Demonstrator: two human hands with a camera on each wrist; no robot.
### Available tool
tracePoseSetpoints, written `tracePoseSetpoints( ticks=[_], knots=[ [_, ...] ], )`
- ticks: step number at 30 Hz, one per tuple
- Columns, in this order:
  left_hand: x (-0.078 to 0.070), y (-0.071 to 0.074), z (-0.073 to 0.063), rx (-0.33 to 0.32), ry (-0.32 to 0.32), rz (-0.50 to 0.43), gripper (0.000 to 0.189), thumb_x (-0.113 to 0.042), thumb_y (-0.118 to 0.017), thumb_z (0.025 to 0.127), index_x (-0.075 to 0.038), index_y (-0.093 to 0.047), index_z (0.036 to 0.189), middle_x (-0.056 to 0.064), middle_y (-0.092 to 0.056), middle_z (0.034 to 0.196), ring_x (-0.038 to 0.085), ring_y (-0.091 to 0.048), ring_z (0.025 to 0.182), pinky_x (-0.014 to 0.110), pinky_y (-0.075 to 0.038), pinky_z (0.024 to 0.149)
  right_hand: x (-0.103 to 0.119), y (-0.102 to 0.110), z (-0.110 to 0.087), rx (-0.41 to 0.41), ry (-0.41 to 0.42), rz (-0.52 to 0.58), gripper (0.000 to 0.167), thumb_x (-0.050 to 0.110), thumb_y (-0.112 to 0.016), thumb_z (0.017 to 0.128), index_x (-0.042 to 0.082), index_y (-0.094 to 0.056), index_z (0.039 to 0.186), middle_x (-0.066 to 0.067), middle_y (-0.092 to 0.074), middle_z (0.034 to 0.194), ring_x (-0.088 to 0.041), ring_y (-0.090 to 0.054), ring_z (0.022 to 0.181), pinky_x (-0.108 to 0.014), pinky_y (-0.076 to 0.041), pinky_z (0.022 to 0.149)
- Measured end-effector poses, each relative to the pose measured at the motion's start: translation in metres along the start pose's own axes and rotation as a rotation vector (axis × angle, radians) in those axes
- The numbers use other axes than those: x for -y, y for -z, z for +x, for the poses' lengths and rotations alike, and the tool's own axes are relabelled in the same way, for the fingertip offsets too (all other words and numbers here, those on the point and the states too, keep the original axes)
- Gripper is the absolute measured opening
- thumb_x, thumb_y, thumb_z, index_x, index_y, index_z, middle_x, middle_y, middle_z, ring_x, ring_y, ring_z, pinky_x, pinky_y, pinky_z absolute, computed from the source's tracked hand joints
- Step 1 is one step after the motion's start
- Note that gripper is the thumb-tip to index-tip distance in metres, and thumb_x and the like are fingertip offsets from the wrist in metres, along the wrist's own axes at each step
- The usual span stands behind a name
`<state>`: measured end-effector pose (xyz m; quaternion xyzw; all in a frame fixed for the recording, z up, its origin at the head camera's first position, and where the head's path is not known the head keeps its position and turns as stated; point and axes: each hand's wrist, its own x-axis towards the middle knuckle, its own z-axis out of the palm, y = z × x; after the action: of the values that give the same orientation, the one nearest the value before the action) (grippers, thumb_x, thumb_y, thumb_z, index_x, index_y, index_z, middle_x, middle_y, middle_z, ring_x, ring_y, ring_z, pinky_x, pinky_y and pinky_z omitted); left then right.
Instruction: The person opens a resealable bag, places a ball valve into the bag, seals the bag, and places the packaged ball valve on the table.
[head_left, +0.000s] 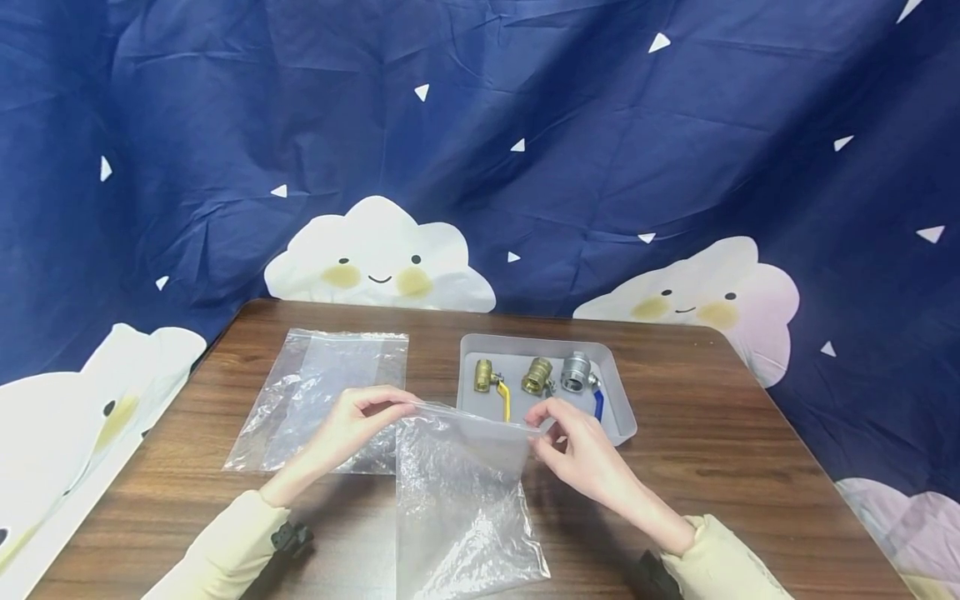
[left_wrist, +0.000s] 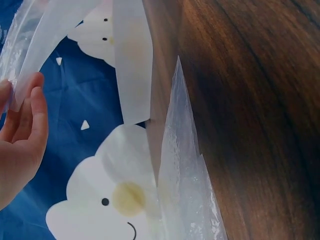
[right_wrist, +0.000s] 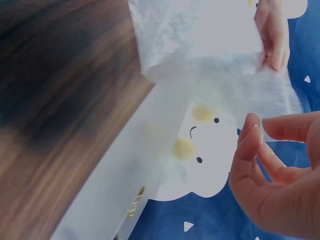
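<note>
A clear plastic zip bag (head_left: pixel 465 508) hangs in front of me, its top edge stretched between both hands. My left hand (head_left: pixel 367 418) pinches the top left corner between thumb and fingers. At the opposite top corner, the thumb and fingertips of my right hand (head_left: pixel 581 450) pinch the film. In the right wrist view, that right hand (right_wrist: pixel 280 175) has its fingers bent around the corner. The bag looks flat, with nothing visible inside. Behind it stands a shallow grey tray (head_left: pixel 624 427), partly covered by the bag and right hand.
Inside the tray lie a small brass ball valve (head_left: pixel 483 375) with a yellow handle, a larger brass valve (head_left: pixel 537 377) and a silver valve (head_left: pixel 576 372) with a blue handle. More clear plastic bag material (head_left: pixel 318 383) lies flat on the wooden table (head_left: pixel 697 400), left of the tray.
</note>
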<state>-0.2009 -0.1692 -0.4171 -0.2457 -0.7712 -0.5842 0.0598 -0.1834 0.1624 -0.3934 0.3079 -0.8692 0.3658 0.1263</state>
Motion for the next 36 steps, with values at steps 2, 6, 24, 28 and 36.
tracePoseSetpoints(
  ticks=[2, 6, 24, 28, 36],
  knots=[
    [0.0, 0.0, 0.0, 0.001, 0.006, 0.008, 0.015, -0.012, -0.067, 0.093, -0.008, -0.075, 0.105, 0.011, -0.076, 0.105, 0.005, -0.072, 0.094, 0.021, -0.058, 0.087, 0.003, 0.001, 0.002, -0.006, 0.009, 0.008, 0.024, -0.001, -0.071, 0.082, 0.01, -0.063, 0.101, 0.002, -0.068, 0.095, 0.003, -0.058, 0.068, -0.017, -0.05, 0.054],
    [0.001, -0.001, 0.001, -0.001, 0.032, 0.029, 0.015, -0.015, -0.068, 0.093, -0.011, -0.075, 0.105, 0.009, -0.077, 0.104, 0.008, -0.073, 0.094, 0.021, -0.058, 0.086, 0.009, 0.003, 0.006, -0.013, 0.009, 0.025, 0.016, 0.003, -0.072, 0.086, 0.013, -0.066, 0.097, 0.006, -0.067, 0.085, 0.003, -0.057, 0.065, -0.018, -0.052, 0.055],
    [-0.015, -0.009, 0.009, -0.028, -0.225, 0.249, 0.028, 0.001, -0.072, 0.085, -0.014, -0.067, 0.108, -0.001, -0.075, 0.106, 0.009, -0.07, 0.099, 0.024, -0.057, 0.09, 0.013, 0.003, 0.009, 0.01, -0.065, 0.142, 0.01, 0.005, -0.07, 0.09, 0.015, -0.067, 0.089, 0.001, -0.066, 0.075, -0.002, -0.062, 0.057, -0.022, -0.054, 0.051],
    [-0.02, -0.012, 0.012, 0.021, -0.326, 0.302, 0.031, 0.007, -0.072, 0.082, -0.014, -0.069, 0.105, 0.0, -0.075, 0.106, 0.015, -0.071, 0.1, 0.025, -0.057, 0.091, 0.014, 0.003, 0.009, 0.007, -0.069, 0.147, 0.009, 0.006, -0.07, 0.09, 0.015, -0.067, 0.089, 0.001, -0.066, 0.076, -0.003, -0.063, 0.058, -0.022, -0.055, 0.051],
    [-0.025, -0.017, 0.012, 0.024, -0.327, 0.351, 0.031, 0.002, -0.076, 0.08, -0.012, -0.069, 0.107, 0.0, -0.075, 0.104, 0.017, -0.071, 0.099, 0.029, -0.057, 0.093, 0.015, 0.002, 0.009, 0.011, -0.064, 0.166, 0.01, 0.005, -0.07, 0.09, 0.014, -0.067, 0.089, -0.001, -0.066, 0.077, -0.005, -0.065, 0.059, -0.022, -0.056, 0.052]
  ],
)
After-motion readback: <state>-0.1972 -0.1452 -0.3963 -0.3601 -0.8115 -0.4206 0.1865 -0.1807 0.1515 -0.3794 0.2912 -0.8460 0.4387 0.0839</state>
